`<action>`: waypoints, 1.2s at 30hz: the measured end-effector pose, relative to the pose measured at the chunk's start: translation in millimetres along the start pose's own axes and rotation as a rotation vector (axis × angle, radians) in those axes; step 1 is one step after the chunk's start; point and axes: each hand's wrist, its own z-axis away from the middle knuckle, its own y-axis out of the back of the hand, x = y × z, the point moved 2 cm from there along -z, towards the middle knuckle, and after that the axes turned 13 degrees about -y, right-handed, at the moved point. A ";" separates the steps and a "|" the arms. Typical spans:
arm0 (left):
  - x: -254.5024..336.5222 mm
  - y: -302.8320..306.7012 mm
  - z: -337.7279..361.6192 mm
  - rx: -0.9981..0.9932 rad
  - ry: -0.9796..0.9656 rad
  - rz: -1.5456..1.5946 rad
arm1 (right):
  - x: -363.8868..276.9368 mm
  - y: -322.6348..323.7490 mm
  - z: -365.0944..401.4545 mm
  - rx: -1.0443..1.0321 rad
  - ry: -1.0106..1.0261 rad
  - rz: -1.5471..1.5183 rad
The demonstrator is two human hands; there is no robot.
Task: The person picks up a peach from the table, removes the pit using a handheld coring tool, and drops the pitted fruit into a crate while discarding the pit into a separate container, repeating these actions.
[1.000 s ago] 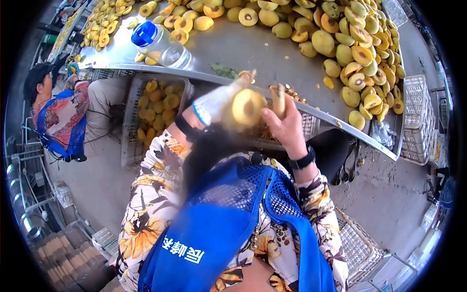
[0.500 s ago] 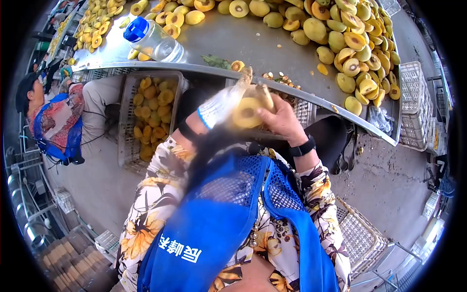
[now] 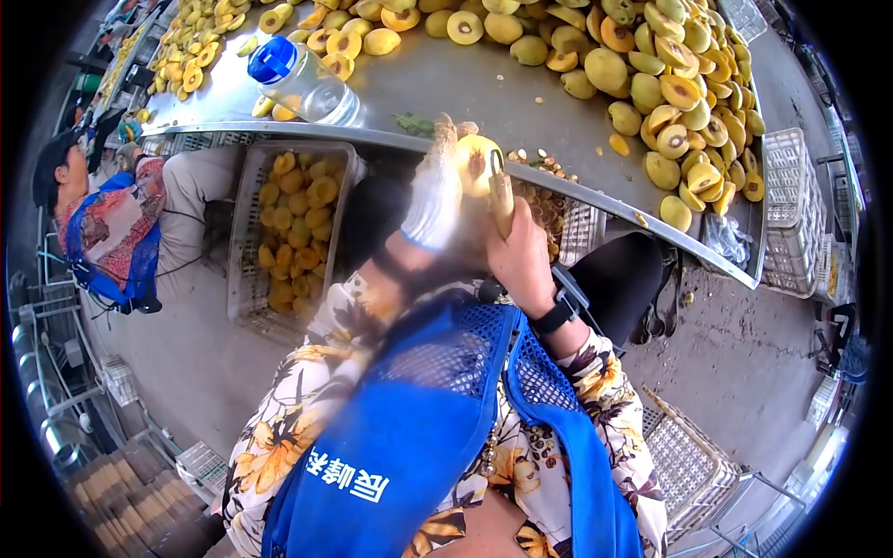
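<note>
My left hand point(image 3: 433, 200), in a white knit glove with soiled fingertips, is closed on a halved yellow peach point(image 3: 474, 179). The cut face is turned up, and its brown centre shows. In my bare right hand point(image 3: 523, 262) is a pitting tool point(image 3: 501, 206) with a pale handle, gripped in a fist. Its dark looped tip lies right at the peach's cut face. Both hands are in front of the metal table's point(image 3: 400, 141) near edge. Beneath that edge, a crate holds pits and scraps point(image 3: 541, 206).
Halved peaches point(image 3: 684, 93) are heaped on the table, with a blue-capped bottle point(image 3: 312, 88) at the left. A crate of peach halves point(image 3: 299, 223) stands left of my legs. Further left sits another person point(image 3: 116, 223). White crates point(image 3: 791, 209) are stacked at the right.
The peach half has moved up toward the table edge in my left hand. My right hand has turned, bringing the tool upright with its tip at the cut face.
</note>
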 end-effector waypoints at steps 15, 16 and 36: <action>0.2 -5.3 2.0 -0.253 -0.063 -0.549 | 23.6 7.1 3.9 -0.131 0.093 0.133; 4.2 -6.5 0.3 -0.317 0.012 -0.497 | 22.6 9.0 3.9 -0.174 0.083 0.126; 6.5 -15.5 18.7 -0.282 -0.107 -0.247 | 10.4 -3.5 10.9 -0.541 -0.337 -0.427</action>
